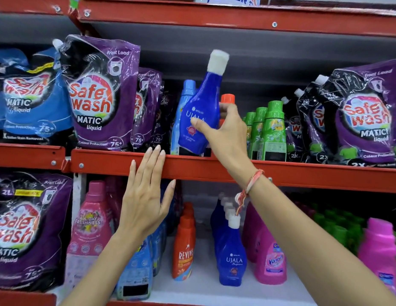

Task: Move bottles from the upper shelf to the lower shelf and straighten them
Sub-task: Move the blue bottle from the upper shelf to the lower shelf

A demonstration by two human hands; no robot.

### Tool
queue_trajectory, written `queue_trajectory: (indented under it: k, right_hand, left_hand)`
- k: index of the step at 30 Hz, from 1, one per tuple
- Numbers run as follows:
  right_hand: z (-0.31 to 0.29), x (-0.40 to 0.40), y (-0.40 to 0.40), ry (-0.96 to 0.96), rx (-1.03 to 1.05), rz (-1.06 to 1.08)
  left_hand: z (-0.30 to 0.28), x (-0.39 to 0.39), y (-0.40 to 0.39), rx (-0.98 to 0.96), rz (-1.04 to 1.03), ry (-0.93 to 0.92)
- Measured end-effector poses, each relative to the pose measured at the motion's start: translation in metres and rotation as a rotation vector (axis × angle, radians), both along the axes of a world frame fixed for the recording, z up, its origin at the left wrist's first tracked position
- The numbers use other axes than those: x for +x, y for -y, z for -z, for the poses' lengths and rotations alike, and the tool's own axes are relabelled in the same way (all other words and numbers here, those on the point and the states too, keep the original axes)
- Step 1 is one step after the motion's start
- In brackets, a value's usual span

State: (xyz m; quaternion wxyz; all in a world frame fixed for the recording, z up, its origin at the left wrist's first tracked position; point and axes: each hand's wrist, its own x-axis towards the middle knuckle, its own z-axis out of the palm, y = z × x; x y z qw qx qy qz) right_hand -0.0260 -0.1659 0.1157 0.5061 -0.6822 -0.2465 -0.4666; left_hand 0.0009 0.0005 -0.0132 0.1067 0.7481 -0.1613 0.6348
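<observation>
My right hand (225, 131) grips a dark blue Ujala bottle (200, 100) with a white cap, tilted to the right just above the upper shelf's red edge (214, 167). Behind it stand a light blue bottle (182, 100) and an orange-capped bottle (227, 98). My left hand (146, 195) is open, fingers spread flat against the red shelf edge. On the lower shelf (206, 281) a row of the same blue Ujala bottles (230, 252) runs backward, white caps in line.
Purple Safewash pouches (100, 93) fill the upper shelf's left and far right (367, 115). Green bottles (270, 129) stand right of my hand. Below sit an orange Revive bottle (185, 246), pink Vanish bottles (271, 261), a pink softener bottle (91, 219) and more pouches.
</observation>
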Motion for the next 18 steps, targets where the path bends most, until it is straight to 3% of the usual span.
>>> queue_trajectory:
  k: [7,18]
  right_hand:
    - [0.024,-0.039,0.034,-0.043,0.038,-0.029]
    - [0.111,-0.055,0.074,-0.184,0.085,0.007]
  left_hand:
    - [0.031,-0.018,0.019,0.017,0.038,0.008]
    - [0.103,-0.022,0.033,-0.007,0.065,-0.158]
